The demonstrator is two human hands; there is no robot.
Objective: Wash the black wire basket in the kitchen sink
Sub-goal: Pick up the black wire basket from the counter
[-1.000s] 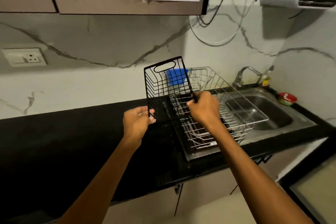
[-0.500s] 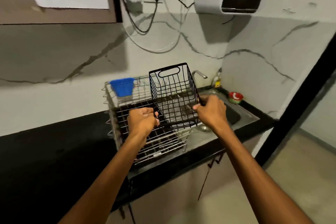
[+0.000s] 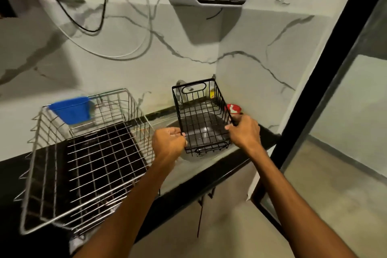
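1. Right now the black wire basket is held in the air over the sink, tilted so its open top faces the person and its handle end points at the back wall
2. Left hand has its fingers curled round the basket's near left rim wire
3. Right hand grips the near right rim wire, fingers wrapped over it
4. The sink sits at the right end of the black counter, close to the corner where the two walls meet; the basket's far end is near that corner
5. A red and white tub stands on the counter's back right corner, just beside the basket's right side
6. A yellow bottle stands at the back edge, seen through the basket wires
7. The tap shows only partly behind the basket
8. A large steel dish rack fills the counter left of the sink, its right wall just beside the left hand; a blue cup hangs on its back rim
9. Between rack and side wall, the sink basin is the only open room
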